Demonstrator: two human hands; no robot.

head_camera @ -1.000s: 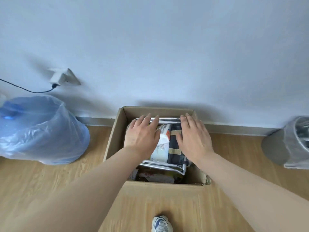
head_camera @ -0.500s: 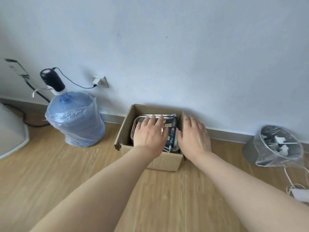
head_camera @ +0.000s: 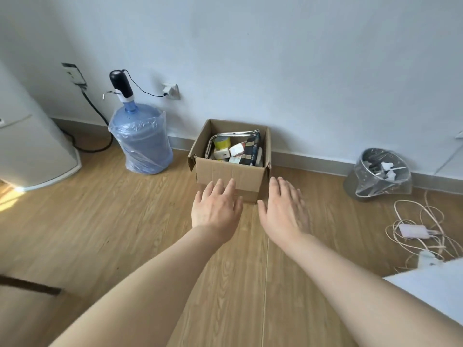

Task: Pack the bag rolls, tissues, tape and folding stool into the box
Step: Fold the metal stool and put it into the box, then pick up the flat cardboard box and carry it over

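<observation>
Both hands hang flat and spread, holding nothing: the left hand [head_camera: 216, 207] just before the box [head_camera: 230, 175], the right hand [head_camera: 283, 209] off its near corner. Beyond the fingertips, the folding stool [head_camera: 251, 149] lies inside among small packs. Packing looks finished; perhaps only closing the flaps remains.

Both flat, empty hands, left hand [head_camera: 216, 207] and right hand [head_camera: 283, 209], hover before the packed box [head_camera: 229, 175].
</observation>
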